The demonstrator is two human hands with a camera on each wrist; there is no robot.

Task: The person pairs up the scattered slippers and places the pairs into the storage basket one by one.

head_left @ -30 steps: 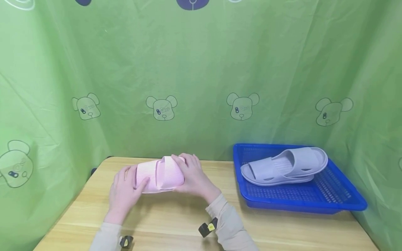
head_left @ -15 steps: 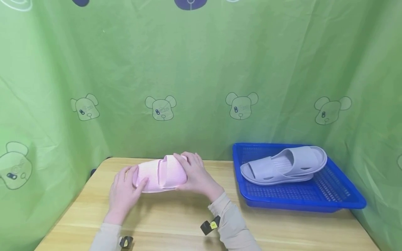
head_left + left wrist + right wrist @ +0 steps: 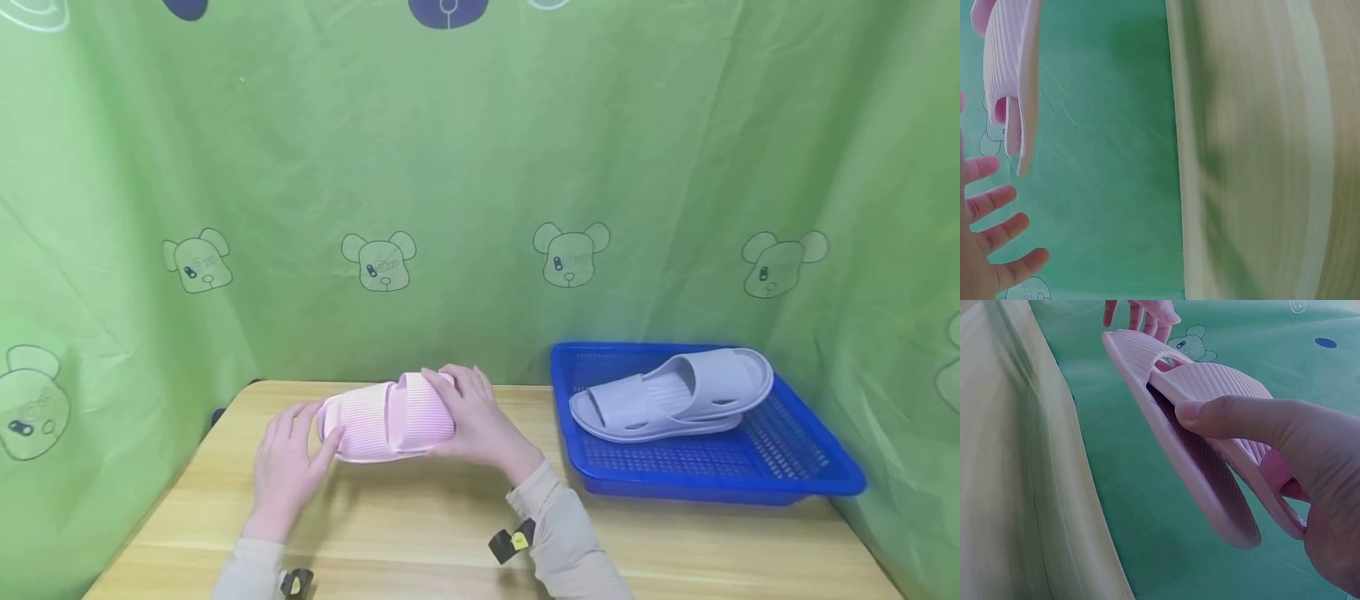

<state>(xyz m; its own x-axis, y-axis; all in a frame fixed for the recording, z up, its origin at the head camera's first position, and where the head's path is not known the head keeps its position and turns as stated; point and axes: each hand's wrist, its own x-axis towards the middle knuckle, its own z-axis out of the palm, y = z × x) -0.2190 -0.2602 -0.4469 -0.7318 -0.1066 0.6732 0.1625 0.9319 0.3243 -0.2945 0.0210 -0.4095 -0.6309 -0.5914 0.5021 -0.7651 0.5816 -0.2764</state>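
A pair of pink ribbed slippers (image 3: 367, 421), one tucked into the other, hangs above the table. My right hand (image 3: 472, 421) grips them at the right end; in the right wrist view its thumb (image 3: 1229, 419) presses along the side of the nested slippers (image 3: 1197, 462). Beyond the other end, my left hand (image 3: 288, 458) has its fingers spread. In the left wrist view those fingers (image 3: 1000, 234) stand apart from the slippers' end (image 3: 1013, 94), with a gap showing between.
On the right of the wooden table (image 3: 420, 533) stands a blue plastic basket (image 3: 697, 492) holding a pair of grey slippers (image 3: 615, 406), also nested. Behind and at both sides hangs a green curtain (image 3: 450, 150) with bear prints.
The pink slippers have shifted slightly right in my right hand. My left hand has come off their left end and its fingers have opened. The grey slippers stay in the basket.
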